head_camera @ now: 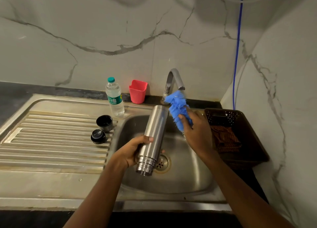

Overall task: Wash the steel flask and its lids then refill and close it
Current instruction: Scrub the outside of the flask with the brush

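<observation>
My left hand (135, 150) grips the steel flask (153, 135) near its threaded mouth, which points down and towards me over the sink basin (188, 167). The flask's closed base tilts up towards the tap. My right hand (193, 128) holds a blue bristly scrubber (177, 106) just right of the flask's upper end, close to it. Two black lids stand on the draining board at the left: a cup lid (104, 122) with its opening up and a stopper lid (98, 136) nearer to me.
A steel tap (173, 78) rises behind the basin, with no water visible. A plastic water bottle (114, 97) and a red cup holder (137, 91) stand at the back. A dark basket (240, 125) holding a checked cloth sits to the right. The drain (162, 163) lies under the flask.
</observation>
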